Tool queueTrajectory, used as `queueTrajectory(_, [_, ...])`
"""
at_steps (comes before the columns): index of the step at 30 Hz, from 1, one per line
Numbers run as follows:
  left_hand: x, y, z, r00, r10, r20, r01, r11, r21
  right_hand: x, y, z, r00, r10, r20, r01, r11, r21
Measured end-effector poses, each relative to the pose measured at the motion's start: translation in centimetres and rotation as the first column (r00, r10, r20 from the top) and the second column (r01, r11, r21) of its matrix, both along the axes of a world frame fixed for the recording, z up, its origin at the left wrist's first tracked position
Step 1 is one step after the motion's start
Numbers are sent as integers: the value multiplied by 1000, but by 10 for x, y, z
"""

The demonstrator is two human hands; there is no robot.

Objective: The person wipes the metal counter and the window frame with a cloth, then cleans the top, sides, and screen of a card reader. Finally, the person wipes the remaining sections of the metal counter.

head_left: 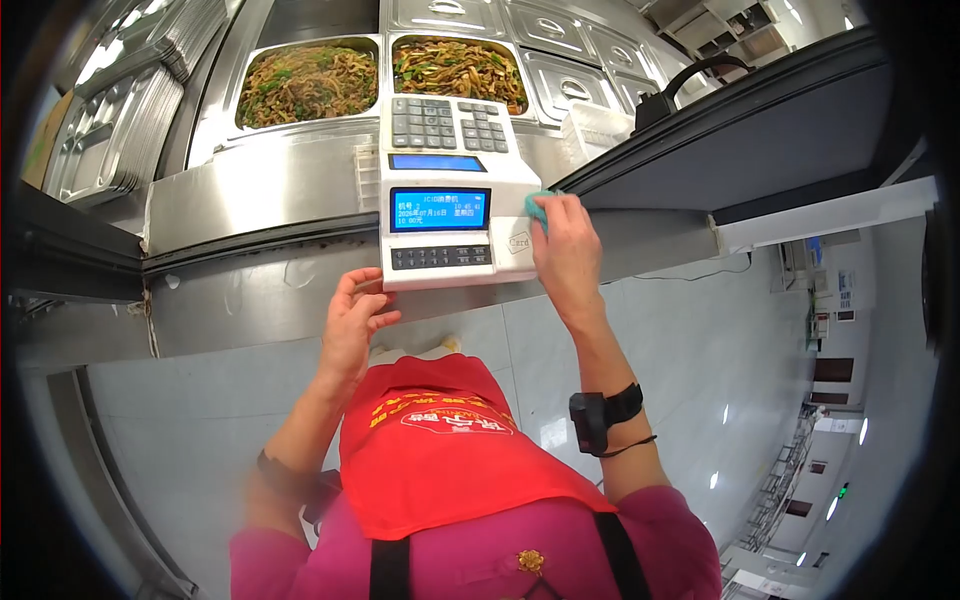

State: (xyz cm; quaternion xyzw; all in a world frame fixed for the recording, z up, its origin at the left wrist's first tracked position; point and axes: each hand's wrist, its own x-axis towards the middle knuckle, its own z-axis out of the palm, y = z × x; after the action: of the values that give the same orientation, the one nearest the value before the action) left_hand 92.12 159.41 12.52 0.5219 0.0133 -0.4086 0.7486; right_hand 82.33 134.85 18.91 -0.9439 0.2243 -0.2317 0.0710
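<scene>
right hand (562, 250) presses a teal cloth (540, 208) against the right edge of the white card terminal (445, 200), fingers closed over the cloth; only its far end peeks out past the fingertips. left hand (350, 320) sits just below the terminal's near-left corner, fingers loosely curled, holding nothing. terminal stands on the steel counter (260, 190); two noodle trays (305, 85) lie beyond it.
</scene>
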Motion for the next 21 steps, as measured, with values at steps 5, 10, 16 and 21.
queueTrajectory(5, [0,0,-1,1000,-8,1,8,1000,-10,26,8,-5,996,88,30,-87,995,-41])
queueTrajectory(10, [2,-1,0,1000,-9,-6,9,1000,16,-11,0,0,959,181,-220,-170,983,66])
queueTrajectory(16, [0,-1,-2,1000,5,-6,-6,1000,-9,28,7,-7,980,188,58,-189,982,14])
queueTrajectory(21, [0,-2,-4,1000,2,-4,-2,1000,2,-3,8,3,942,281,-183,-268,959,94])
